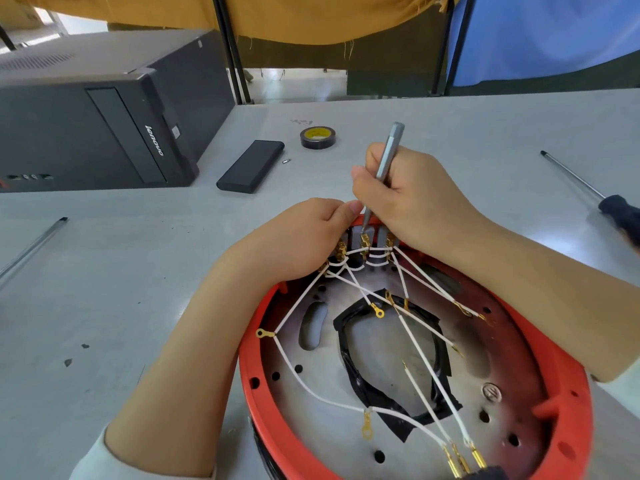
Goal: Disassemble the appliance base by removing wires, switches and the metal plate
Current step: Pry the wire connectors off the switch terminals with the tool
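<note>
The red appliance base (249,372) lies open-side up in front of me, with a round metal plate (346,424) inside it. Several white wires (420,355) with brass ring and spade terminals fan out from the switches (377,242) at the base's far rim. My right hand (412,199) grips a thin silver screwdriver (389,154), its tip down on a brass terminal (364,242) at the switches. My left hand (304,237) rests on the far rim beside the switches, fingers curled over the edge; whether it grips anything there I cannot tell.
A black Lenovo computer case (104,133) lies at the far left. A black flat box (251,166), a roll of black tape (317,136) and a small bit (286,161) lie beyond the base. A long screwdriver (588,192) is at the right, a metal rod (33,245) at the left.
</note>
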